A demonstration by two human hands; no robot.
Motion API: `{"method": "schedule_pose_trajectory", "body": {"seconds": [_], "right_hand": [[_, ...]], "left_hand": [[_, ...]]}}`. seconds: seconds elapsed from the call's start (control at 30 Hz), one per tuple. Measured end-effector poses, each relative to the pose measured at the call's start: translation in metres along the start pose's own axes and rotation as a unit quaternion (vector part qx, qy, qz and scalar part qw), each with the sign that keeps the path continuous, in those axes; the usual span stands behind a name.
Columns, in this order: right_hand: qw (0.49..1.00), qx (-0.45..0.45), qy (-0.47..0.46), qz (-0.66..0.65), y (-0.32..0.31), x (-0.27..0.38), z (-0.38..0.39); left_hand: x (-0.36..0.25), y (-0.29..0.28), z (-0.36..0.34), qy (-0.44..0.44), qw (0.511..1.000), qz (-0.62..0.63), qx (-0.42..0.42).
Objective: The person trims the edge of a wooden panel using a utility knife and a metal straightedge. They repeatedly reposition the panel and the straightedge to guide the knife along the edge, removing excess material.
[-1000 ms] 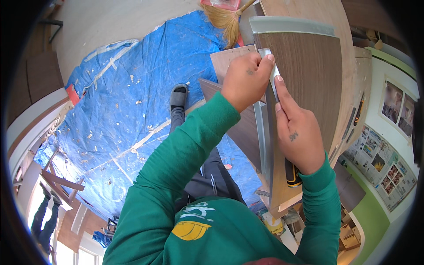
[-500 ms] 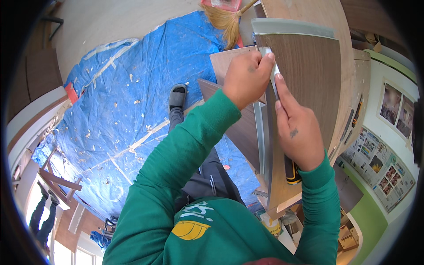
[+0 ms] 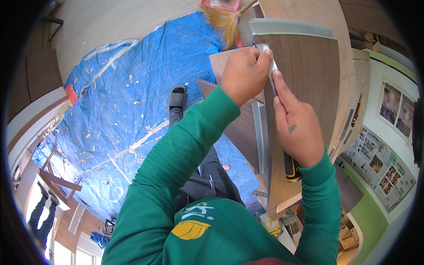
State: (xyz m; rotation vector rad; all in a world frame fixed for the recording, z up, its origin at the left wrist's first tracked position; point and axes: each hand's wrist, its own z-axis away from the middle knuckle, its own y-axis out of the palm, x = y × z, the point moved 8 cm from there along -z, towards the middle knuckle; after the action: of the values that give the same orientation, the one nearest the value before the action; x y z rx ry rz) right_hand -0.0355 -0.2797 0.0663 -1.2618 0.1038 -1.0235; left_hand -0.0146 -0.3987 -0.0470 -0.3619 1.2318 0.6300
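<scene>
A dark wood-grain panel [image 3: 309, 84] lies on the workbench, with a pale metal profile [image 3: 291, 28] along its far edge. On the panel's left edge is a thin silvery-white strip [image 3: 273, 66]. My left hand [image 3: 244, 76] is closed around the strip near its far end, thumb on top. Farther down, my right hand [image 3: 298, 128] grips the same strip, its index finger stretched along it and thumb pressed to the edge. The strip's underside is hidden by my fingers. Beneath my right wrist lies a black and yellow tool [image 3: 291, 170], partly covered.
More brown panels [image 3: 243, 132] lean at the bench's left side, one edged with metal. A second black and yellow tool [image 3: 357, 114] lies on the right of the bench. A straw broom [image 3: 225, 22] stands beyond. Blue tarp [image 3: 128, 101] with scraps covers the floor.
Both hands have shifted slightly left, with the right hand also a little farther up the strip. The panel's far end has moved slightly left as well. Both grips stay closed.
</scene>
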Motion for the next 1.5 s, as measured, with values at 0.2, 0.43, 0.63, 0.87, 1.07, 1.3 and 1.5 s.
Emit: {"method": "schedule_pose_trajectory", "body": {"seconds": [0.2, 0.43, 0.63, 0.87, 1.07, 1.3, 1.5], "right_hand": [[1.0, 0.005, 0.01, -0.002, -0.001, 0.003, -0.006], [1.0, 0.005, 0.025, -0.013, 0.001, 0.003, -0.009], [1.0, 0.004, 0.019, 0.007, -0.002, 0.004, -0.011], [1.0, 0.004, 0.025, 0.004, -0.003, 0.003, -0.009], [1.0, -0.005, 0.011, 0.003, -0.001, 0.003, -0.009], [1.0, -0.009, -0.001, 0.0, -0.004, 0.004, -0.013], [1.0, 0.006, 0.024, -0.004, -0.005, 0.006, -0.013]], "left_hand": [[0.005, 0.0, -0.005, -0.001, 1.0, -0.018, 0.005], [-0.002, -0.004, -0.004, 0.016, 0.999, -0.025, -0.016], [0.001, -0.002, -0.009, 0.009, 1.0, -0.004, 0.001], [-0.005, -0.004, -0.011, 0.044, 0.998, -0.036, -0.019], [-0.002, -0.003, -0.006, 0.026, 0.999, -0.032, -0.008], [-0.004, -0.006, -0.01, 0.027, 0.998, -0.044, -0.021], [-0.004, -0.007, -0.013, 0.011, 1.0, -0.023, -0.012]]}}
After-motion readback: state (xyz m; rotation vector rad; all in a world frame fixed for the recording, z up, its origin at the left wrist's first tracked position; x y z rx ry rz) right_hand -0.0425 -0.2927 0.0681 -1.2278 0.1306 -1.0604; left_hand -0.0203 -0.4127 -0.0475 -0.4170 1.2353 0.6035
